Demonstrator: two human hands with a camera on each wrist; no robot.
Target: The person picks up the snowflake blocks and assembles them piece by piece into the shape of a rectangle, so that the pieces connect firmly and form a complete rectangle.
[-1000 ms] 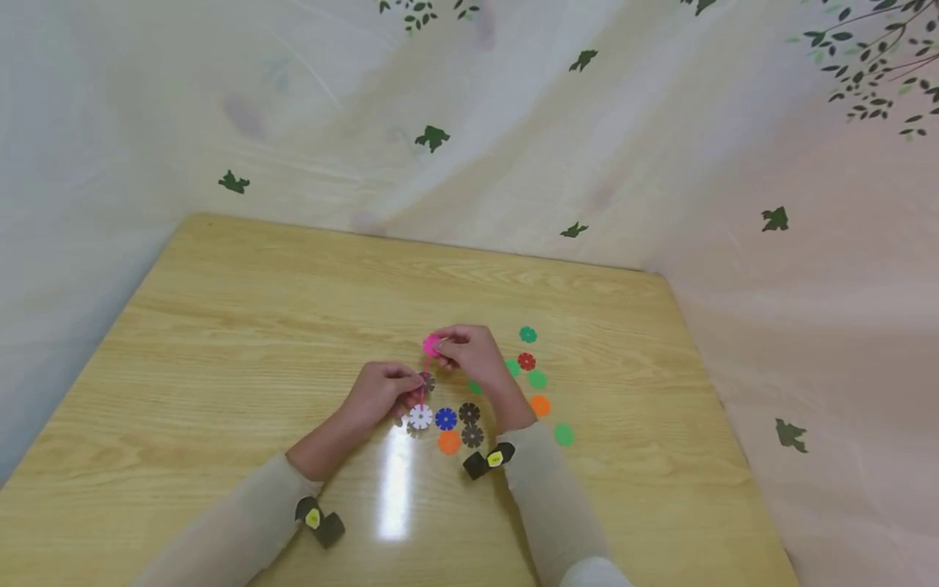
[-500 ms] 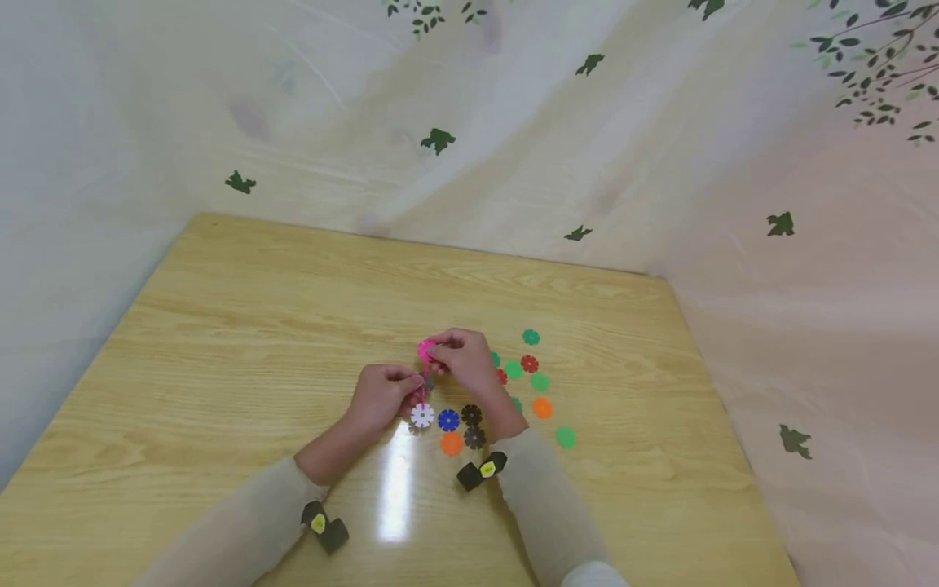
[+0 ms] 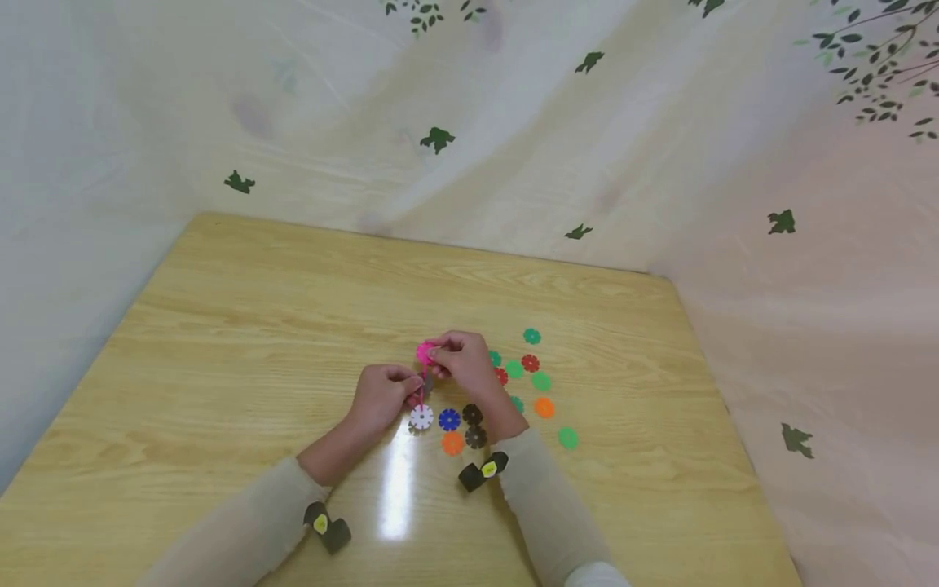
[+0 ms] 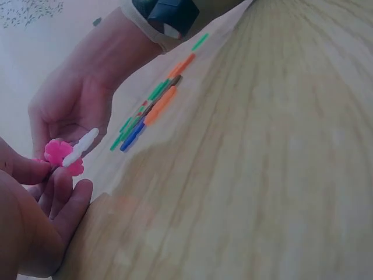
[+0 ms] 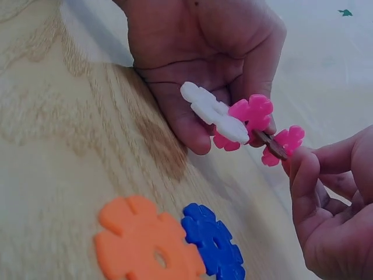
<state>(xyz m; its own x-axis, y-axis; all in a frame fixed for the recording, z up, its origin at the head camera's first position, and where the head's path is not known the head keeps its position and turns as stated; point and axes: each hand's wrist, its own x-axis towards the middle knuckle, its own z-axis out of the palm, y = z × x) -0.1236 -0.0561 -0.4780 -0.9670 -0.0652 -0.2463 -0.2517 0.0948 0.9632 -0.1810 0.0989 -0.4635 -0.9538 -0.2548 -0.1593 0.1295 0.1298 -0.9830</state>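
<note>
My left hand pinches a short chain of interlocking flower-shaped plastic discs. At its near end a white disc is slotted to a pink disc. A brown disc sits between that one and another pink disc. With thumb and fingertips my right hand holds the pink disc at the far end. The chain is off the table. In the left wrist view the left fingers hide part of it; how firmly the joints are seated cannot be told.
Loose discs lie flat on the wooden table. A blue disc, an orange disc and dark brown discs are nearest the hands. Several green, red and orange discs spread beyond the right forearm. Fabric walls surround the table.
My right hand has moved slightly left and nearer with the pink disc, closer to the left hand. The left hand has hardly moved, and both hands keep their hold.
</note>
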